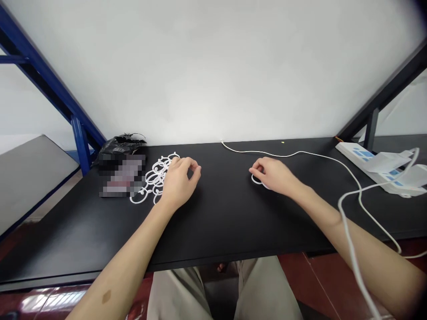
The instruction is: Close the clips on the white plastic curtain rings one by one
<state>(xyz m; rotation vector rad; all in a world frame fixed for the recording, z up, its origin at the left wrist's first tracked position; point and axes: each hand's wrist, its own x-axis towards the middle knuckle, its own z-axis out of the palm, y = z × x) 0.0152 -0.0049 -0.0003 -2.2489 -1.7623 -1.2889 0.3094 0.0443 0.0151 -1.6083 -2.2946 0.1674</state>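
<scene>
A tangled heap of white plastic rings (154, 179) lies on the black tabletop (213, 226), left of centre. My left hand (180, 182) rests with curled fingers on the heap's right side, and the fingers hide whether anything is in them. My right hand (270, 175) is further right, its fingers closed over a small white plastic ring (256, 180). Part of that ring shows below the fingertips, and the rest is hidden.
A white cable (293, 153) runs along the back of the table and hangs across my right forearm. A white power strip (363, 162) with papers sits at right. A black plastic bag (122, 144) and a pixelated object (122, 175) lie at back left.
</scene>
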